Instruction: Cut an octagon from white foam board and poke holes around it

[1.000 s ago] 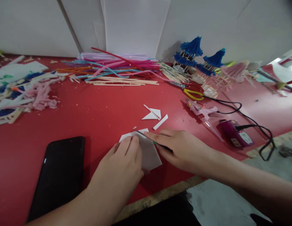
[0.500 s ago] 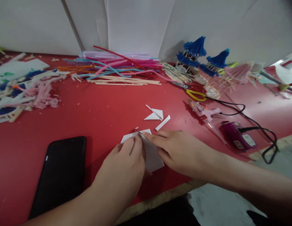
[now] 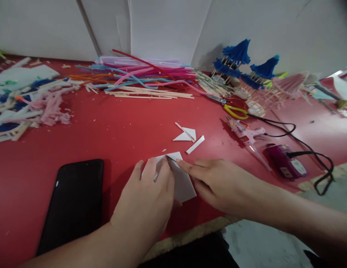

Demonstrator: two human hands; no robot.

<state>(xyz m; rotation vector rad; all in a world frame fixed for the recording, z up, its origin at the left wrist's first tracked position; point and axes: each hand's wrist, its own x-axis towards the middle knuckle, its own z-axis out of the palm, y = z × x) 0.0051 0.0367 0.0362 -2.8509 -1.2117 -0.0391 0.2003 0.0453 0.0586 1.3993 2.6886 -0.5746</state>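
A piece of white paper lies on the red table near its front edge. My left hand rests on the paper's left part, its fingers spread and pressing down. My right hand comes in from the right with fingers curled and the index finger stretched along a thin dark blade. The blade's tip meets the paper near its top edge; the part inside the hand is hidden. Just beyond are a white paper offcut and a narrow white strip.
A black phone lies left. Behind are colored pipe cleaners and wooden sticks. At right are yellow-handled scissors, a pink glue gun, a purple power box and small blue-roofed models. Scraps heap up at far left.
My left fingers have spread wider over the paper. My right hand and the blade have shifted slightly right and down, away from the paper's top edge.
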